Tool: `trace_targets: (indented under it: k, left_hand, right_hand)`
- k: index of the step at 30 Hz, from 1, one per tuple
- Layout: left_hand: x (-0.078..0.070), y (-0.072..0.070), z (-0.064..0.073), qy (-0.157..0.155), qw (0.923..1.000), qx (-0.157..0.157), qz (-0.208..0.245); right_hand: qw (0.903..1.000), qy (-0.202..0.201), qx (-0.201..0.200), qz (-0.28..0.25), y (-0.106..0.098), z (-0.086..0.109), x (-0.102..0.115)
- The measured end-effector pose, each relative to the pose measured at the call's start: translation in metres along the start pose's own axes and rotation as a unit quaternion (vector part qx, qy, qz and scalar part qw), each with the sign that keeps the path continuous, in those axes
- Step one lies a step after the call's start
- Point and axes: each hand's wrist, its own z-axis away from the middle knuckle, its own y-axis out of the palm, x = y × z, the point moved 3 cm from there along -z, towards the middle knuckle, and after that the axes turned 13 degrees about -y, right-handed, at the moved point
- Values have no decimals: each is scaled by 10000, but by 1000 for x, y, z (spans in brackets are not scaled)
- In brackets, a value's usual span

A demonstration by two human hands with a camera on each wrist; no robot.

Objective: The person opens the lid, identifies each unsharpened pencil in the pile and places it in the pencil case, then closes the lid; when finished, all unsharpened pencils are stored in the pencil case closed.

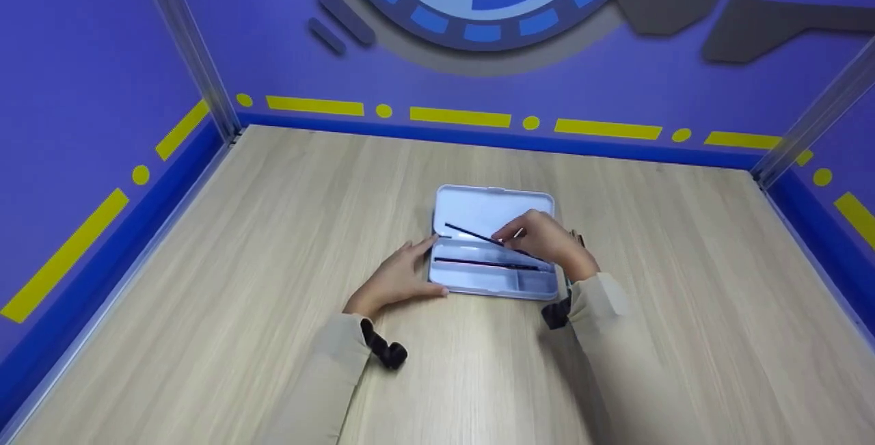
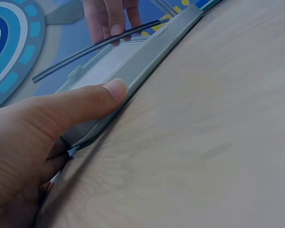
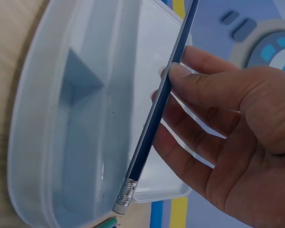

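A pale plastic pencil case (image 1: 478, 286) lies on the table with its lid (image 1: 472, 202) raised at the back. My left hand (image 1: 400, 277) grips the case's left end, thumb along the front wall and index finger near the hinge. Above the tray, my right hand (image 3: 223, 109) pinches a dark pencil (image 3: 149, 126) between thumb and fingers. The pencil is tilted, its metal ferrule and eraser pointing down toward the case's right end. A thin dark stick (image 1: 478, 263), perhaps another pencil, shows across the tray in the head view. A low divider (image 3: 80, 71) splits the tray.
The wood-grain table (image 1: 273, 226) extends around the case. Just right of the case, partly hidden by the right hand, are pencil-like ends (image 1: 579, 238); a green tip (image 3: 108, 223) shows there too. Blue walls (image 1: 273, 69) enclose the table's back and sides.
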Motion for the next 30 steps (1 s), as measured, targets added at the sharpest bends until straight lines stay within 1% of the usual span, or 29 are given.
trace_targets:
  k: [6, 10, 12, 16, 20, 30]
  left_hand:
    - [-1, 1, 0, 1, 10000, -11, -17]
    - [-2, 1, 0, 4, 10000, -6, -9]
    - [-2, 1, 0, -20, 10000, 14, 17]
    - [-2, 0, 1, -82, 10000, 47, 6]
    - [-2, 0, 1, -64, 10000, 39, -19]
    - [0, 0, 0, -102, 9999, 22, 18]
  right_hand:
    - [9998, -204, 29, 48, 10, -4, 0]
    - [9991, -369, 81, 170, 15, -7, -1]
    - [9990, -374, 124, 224, 18, -8, -2]
    - [9992, -221, 241, 231, 22, -8, -3]
    - [9993, -102, 313, 198, 24, -7, -3]
    - [9991, 149, 381, 85, 26, -7, -5]
